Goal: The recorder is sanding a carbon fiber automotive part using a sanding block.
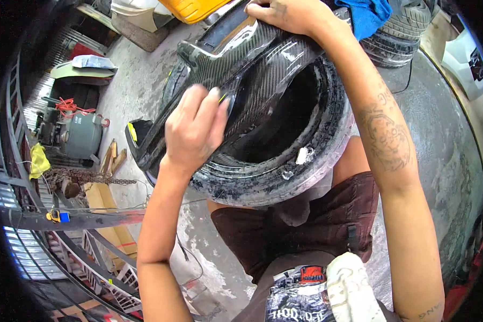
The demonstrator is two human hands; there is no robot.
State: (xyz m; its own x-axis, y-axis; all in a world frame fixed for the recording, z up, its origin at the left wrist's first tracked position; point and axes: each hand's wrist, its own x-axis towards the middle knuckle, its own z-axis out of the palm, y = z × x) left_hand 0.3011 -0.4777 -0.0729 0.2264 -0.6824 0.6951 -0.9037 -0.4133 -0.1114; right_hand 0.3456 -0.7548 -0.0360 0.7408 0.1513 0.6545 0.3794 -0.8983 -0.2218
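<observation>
A glossy black carbon-fibre car body part (pixel 257 86) lies tilted across an upright-facing tyre (pixel 327 139), whose dark hollow shows beneath it. At the part's far edge, my right hand (pixel 282 15) is closed over its rim. My left hand (pixel 193 126) is curled in a pinch above the part's middle, close to a recess in the weave. A thin sliver with a yellowish edge shows by its fingertips; what it belongs to is hidden. Yellow tape (pixel 132 132) marks the part's near left end. A whitish scrap (pixel 304 155) sticks to the tyre's sidewall.
Stacked tyres (pixel 394 45) with a blue cloth (pixel 371 16) stand at the far right. A yellow container (pixel 190 8) is at the back. On the left are a grey compressor tank (pixel 83 134), a metal rack, a chain (pixel 91 177) and a tape measure (pixel 55 216). A cable crosses the floor.
</observation>
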